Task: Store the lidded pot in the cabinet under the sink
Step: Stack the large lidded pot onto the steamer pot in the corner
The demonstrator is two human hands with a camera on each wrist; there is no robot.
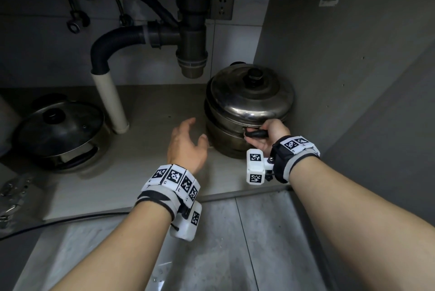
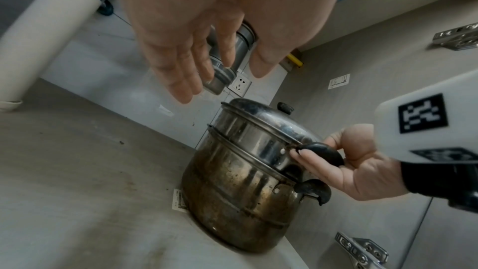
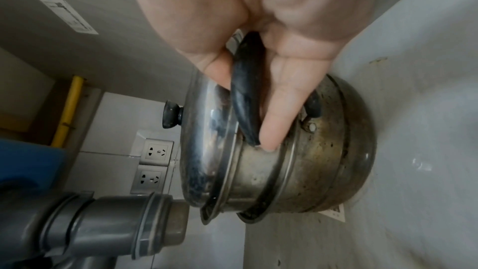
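Observation:
A two-tier steel pot (image 1: 244, 111) (image 2: 240, 179) (image 3: 292, 169) with a domed lid and black knob (image 1: 253, 76) stands on the cabinet floor (image 1: 141, 149) in the back right corner, below the sink. My right hand (image 1: 266, 135) (image 3: 258, 81) pinches the upper black side handle (image 2: 323, 152) (image 3: 245, 93) between thumb and fingers. My left hand (image 1: 188, 144) (image 2: 196, 48) hovers just left of the pot with relaxed fingers, holding nothing and apart from the pot's wall.
A grey drain trap (image 1: 191, 43) hangs just left of the pot's lid, with a black hose and white pipe (image 1: 110, 100) running to the floor. A second lidded pan (image 1: 58, 130) sits at the left. The cabinet side wall (image 1: 329, 78) stands close on the pot's right.

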